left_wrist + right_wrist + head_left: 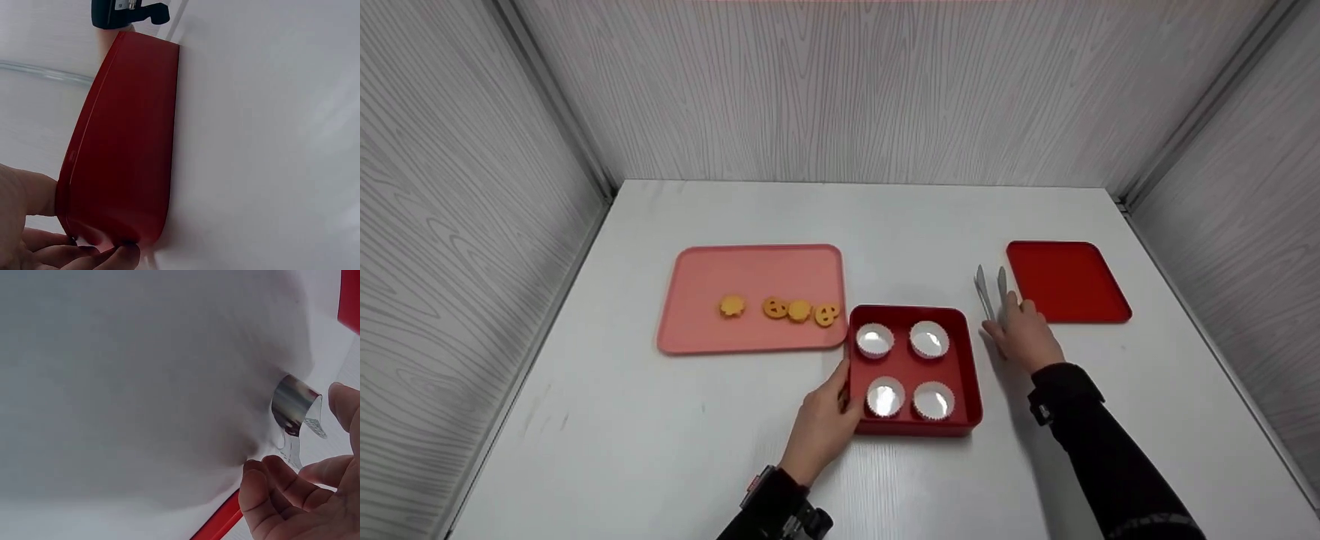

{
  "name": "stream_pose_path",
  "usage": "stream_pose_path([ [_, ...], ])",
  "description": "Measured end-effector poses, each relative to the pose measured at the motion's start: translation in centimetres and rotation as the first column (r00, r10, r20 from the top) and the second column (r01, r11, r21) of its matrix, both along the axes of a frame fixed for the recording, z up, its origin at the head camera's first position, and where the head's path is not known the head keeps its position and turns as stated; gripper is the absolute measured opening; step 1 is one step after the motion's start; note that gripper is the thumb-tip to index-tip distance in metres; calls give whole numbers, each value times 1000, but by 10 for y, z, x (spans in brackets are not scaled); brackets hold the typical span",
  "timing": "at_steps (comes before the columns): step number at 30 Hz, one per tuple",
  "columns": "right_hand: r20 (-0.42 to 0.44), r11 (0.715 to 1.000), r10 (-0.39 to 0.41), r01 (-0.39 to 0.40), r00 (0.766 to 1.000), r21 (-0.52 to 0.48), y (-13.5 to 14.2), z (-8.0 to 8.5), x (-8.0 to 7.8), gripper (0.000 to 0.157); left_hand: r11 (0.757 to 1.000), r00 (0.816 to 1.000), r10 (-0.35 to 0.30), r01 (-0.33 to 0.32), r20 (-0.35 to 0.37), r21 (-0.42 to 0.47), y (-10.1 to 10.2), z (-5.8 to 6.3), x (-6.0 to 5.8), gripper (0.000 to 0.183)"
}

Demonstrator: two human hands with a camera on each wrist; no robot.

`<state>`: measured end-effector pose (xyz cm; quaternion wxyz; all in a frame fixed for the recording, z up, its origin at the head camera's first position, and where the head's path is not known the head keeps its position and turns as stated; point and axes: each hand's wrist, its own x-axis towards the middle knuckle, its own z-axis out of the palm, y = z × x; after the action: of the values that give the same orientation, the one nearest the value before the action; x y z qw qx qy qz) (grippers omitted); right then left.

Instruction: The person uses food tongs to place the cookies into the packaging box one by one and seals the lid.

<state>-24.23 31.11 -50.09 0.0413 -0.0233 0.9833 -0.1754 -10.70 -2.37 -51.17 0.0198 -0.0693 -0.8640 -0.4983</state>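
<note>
A square red box (915,430) with raised walls stands near the middle of the table, holding several white paper baking cups (929,340). My left hand (821,424) grips its left wall; in the left wrist view the thumb lies at the rim and the fingers bend against the outer side. To the right of the box, metal tongs (982,285) lie with their tips pointing away from me. My right hand (1026,337) reaches down at their near end. In the right wrist view, the tongs' bent metal end (295,402) shows between thumb and fingers, which stand apart from it.
A pink tray (757,270) at the left carries several small yellow cookies (799,310), and its right edge is close to the box. A smaller red tray (1069,281) lies just right of the tongs. Grey wood-grain panels (840,97) enclose the table at back and sides.
</note>
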Motion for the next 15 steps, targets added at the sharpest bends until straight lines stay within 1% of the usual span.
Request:
stream_pose_path([
  [4,-4,1000,-12,12,1000,-14,-1,-1,-5,77,1000,1000,-6,6,-5,-1,-2,0,7,61],
  [9,-19,999,-39,39,999,1,0,-6,-11,75,1000,1000,-15,15,-3,2,-2,1,15,63],
  [12,-22,999,-49,49,999,5,0,-9,-12,73,1000,1000,-11,11,7,9,-3,1,20,63],
  [15,-39,999,-48,49,998,7,0,-9,-12,70,1000,1000,-11,11,1,6,-2,1,23,63],
])
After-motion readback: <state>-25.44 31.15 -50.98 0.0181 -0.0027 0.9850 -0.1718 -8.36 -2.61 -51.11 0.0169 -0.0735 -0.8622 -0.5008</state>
